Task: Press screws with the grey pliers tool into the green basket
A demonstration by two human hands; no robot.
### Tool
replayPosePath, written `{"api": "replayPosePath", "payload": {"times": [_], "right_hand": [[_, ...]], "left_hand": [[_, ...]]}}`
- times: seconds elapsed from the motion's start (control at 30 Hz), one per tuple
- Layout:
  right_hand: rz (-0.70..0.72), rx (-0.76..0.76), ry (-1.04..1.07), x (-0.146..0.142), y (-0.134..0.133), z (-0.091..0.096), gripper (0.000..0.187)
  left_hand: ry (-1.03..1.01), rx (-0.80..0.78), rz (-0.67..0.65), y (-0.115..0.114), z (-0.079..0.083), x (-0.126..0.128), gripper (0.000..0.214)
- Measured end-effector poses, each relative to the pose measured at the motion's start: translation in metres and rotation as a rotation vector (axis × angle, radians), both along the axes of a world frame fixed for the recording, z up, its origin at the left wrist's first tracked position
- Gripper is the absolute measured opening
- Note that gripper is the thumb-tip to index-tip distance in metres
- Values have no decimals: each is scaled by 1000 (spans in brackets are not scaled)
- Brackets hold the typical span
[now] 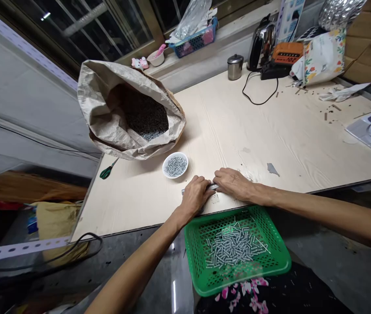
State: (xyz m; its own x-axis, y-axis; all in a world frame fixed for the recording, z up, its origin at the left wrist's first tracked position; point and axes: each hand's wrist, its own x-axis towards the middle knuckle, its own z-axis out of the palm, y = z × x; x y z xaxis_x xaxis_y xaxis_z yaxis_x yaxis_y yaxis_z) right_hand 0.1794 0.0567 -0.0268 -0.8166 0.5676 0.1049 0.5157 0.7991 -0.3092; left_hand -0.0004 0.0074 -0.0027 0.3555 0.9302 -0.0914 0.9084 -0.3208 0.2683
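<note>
My left hand (pixel 195 195) and my right hand (pixel 234 182) rest together on the pale wooden table (pixel 270 131) near its front edge. Both have curled fingers closed around a small metal piece (pixel 213 187) that shows between them; I cannot make out what it is. A small white bowl (pixel 175 165) of tiny silvery metal parts stands just beyond my left hand. Below the table edge, on my lap, a green plastic basket (pixel 237 250) holds several of the same silvery parts.
A big open paper sack (pixel 123 113) of dark small parts stands at the table's back left. Green-handled scissors (pixel 107 171) lie at the left edge. A kettle (pixel 262 41), a steel cup (pixel 235 66), a black cable (pixel 260 93) and clutter fill the far right.
</note>
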Motion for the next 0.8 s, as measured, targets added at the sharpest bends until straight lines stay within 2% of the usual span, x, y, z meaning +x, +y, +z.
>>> {"api": "replayPosePath", "payload": {"times": [0.07, 0.13, 0.2, 0.23, 0.3, 0.4, 0.47, 0.6, 0.7, 0.8], "right_hand": [[-1, 30, 80, 9, -2, 4, 43], [-2, 32, 139, 17, -5, 9, 59], [3, 11, 148, 19, -9, 11, 52], [8, -1, 147, 18, -11, 11, 44], [18, -11, 150, 12, -15, 8, 32], [12, 10, 138, -2, -19, -1, 17], [3, 43, 121, -11, -21, -7, 11], [8, 127, 123, -21, -18, -14, 17], [-15, 158, 125, -22, -10, -16, 17], [-82, 154, 113, -19, 0, -16, 17]], "left_hand": [[-33, 68, 27, -5, 6, -5, 42], [-102, 165, 142, -15, 14, -14, 44], [-129, 193, 332, -28, 23, -24, 26], [-118, 159, 429, -34, 27, -29, 22], [-64, 6, 575, -44, 31, -35, 29], [-27, -241, 685, -49, 29, -39, 33], [-50, -350, 716, -47, 24, -39, 33], [-37, -450, 722, -35, 14, -43, 32], [97, -395, 601, -28, 16, -49, 21], [234, -298, 443, -33, 32, -53, 12]]}}
